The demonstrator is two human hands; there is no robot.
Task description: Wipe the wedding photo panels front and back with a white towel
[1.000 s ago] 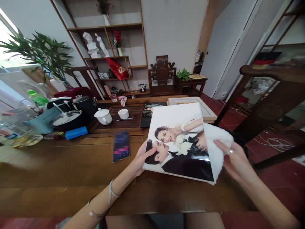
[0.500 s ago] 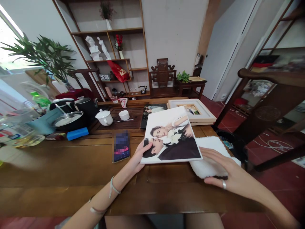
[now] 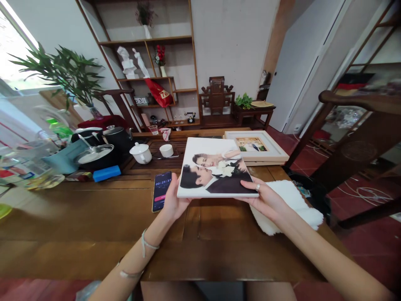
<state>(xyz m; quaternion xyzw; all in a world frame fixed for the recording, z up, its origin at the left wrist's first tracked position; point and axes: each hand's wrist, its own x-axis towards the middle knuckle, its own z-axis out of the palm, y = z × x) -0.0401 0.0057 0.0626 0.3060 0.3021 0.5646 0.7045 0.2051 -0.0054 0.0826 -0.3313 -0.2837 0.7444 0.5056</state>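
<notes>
The left hand (image 3: 177,198) and right hand (image 3: 265,197) grip the photo panel (image 3: 216,173) at opposite sides above the desk (image 3: 225,259). Holding only its edges, right thumb off the print, should limit smudges; a white cloth (image 3: 290,198) lies by the right wrist.

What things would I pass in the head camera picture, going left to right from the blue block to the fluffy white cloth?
Blue block → white lidded pot → phone → photo panel → fluffy white cloth.
</notes>
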